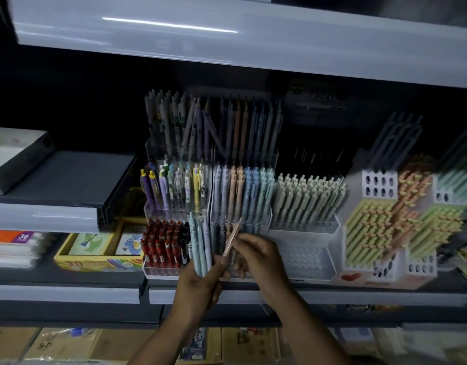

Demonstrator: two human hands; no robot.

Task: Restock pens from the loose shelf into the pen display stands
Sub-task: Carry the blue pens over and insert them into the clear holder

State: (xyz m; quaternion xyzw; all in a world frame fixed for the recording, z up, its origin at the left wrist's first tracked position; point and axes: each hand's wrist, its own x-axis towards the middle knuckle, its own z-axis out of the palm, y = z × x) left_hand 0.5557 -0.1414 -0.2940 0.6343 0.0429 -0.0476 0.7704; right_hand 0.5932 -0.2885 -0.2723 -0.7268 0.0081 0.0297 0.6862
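Note:
My left hand (198,283) grips a bundle of pale blue and lilac pens (200,246), held upright in front of the lowest tier of the clear tiered pen display stand (243,159). My right hand (256,254) pinches a single peach pen (231,241), tilted with its top toward the stand's lower middle compartment. The stand's upper tiers hold rows of pastel pens sorted by colour. Red pens (164,243) fill the lower left compartment.
A white perforated stand (303,256) sits right of my hands, with green pens above it. Stands of yellow, orange and green pens (390,227) are further right. A yellow crayon box (95,254) lies left. Cardboard boxes are on the shelf below.

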